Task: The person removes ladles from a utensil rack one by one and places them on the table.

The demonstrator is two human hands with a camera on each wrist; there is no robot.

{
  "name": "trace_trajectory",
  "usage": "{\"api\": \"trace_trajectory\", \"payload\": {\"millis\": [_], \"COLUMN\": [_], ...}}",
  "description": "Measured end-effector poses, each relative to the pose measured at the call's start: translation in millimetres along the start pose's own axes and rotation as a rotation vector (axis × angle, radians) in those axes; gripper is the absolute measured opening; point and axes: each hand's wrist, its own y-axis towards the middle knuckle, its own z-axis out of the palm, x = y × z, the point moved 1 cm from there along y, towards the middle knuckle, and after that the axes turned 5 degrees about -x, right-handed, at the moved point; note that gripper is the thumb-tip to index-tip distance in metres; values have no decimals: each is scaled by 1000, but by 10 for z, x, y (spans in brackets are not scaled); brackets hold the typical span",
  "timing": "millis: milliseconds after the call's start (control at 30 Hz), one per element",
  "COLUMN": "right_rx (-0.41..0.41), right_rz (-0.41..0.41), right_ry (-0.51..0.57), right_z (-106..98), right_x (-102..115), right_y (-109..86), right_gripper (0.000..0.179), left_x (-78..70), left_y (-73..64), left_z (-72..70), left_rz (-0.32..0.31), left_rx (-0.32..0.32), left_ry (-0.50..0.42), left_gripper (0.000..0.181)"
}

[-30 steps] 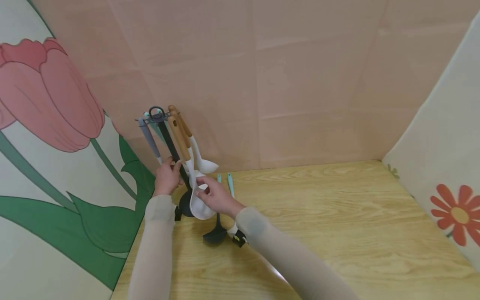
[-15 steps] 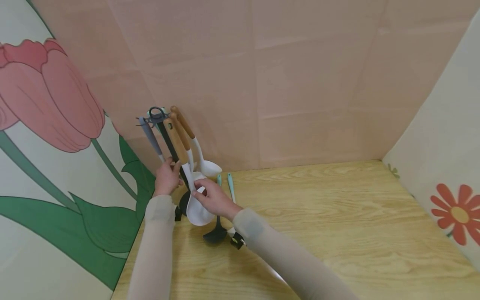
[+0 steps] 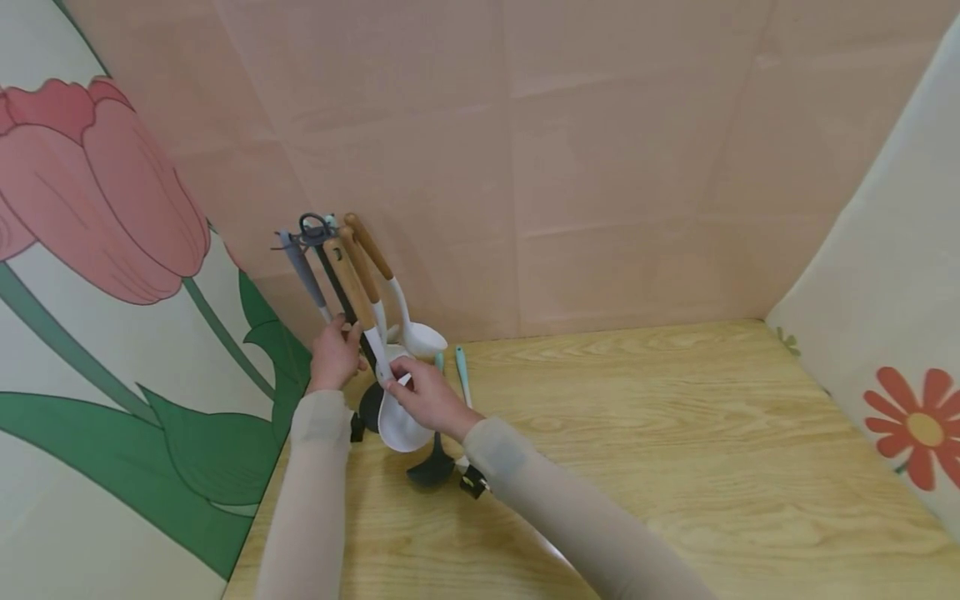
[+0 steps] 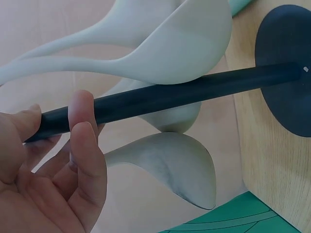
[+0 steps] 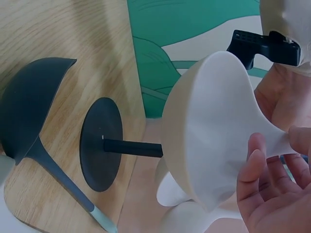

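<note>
A dark utensil rack (image 3: 313,233) stands at the table's left, hung with several tools. My left hand (image 3: 335,356) grips its black pole (image 4: 189,94) below the hooks. With thumb and fingers, my right hand (image 3: 429,397) pinches the white neck of a soup ladle (image 5: 214,116), whose wooden handle (image 3: 350,279) reaches up to the hooks. Behind it hangs another white ladle (image 3: 423,338), also wooden-handled. A grey-handled tool (image 3: 303,271) hangs left of the pole, its lower end mostly hidden in the head view. The left wrist view shows several pale utensil heads (image 4: 184,43) around the pole.
On the wood-grain table (image 3: 637,433), a black ladle (image 3: 431,468) with a mint handle lies right of the rack's round base (image 5: 100,145). Another mint-handled tool (image 3: 461,367) lies beside it, partly under my right arm. A pink backdrop (image 3: 600,167) rises behind.
The held ladle's handle top has shifted left and its bowl slightly down, with my right hand. The rack's hanging tools have swung a little to the right; my left hand stays put.
</note>
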Motion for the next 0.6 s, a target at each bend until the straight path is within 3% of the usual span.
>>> {"api": "trace_trajectory", "payload": {"millis": [433,600], "right_rx": [-7,-16], "right_rz": [9,-37], "right_ry": [-67,-85], "right_z": [-10,-8], "right_x": [0,-7], "right_y": [7,12], "right_gripper": [17,15], "left_x": [25,35], "left_y": [31,34], "left_z": [24,26], "left_rz": [-12,-11], "left_rx": [4,3], "left_ry": [-16,-17], "left_gripper": [52,53]}}
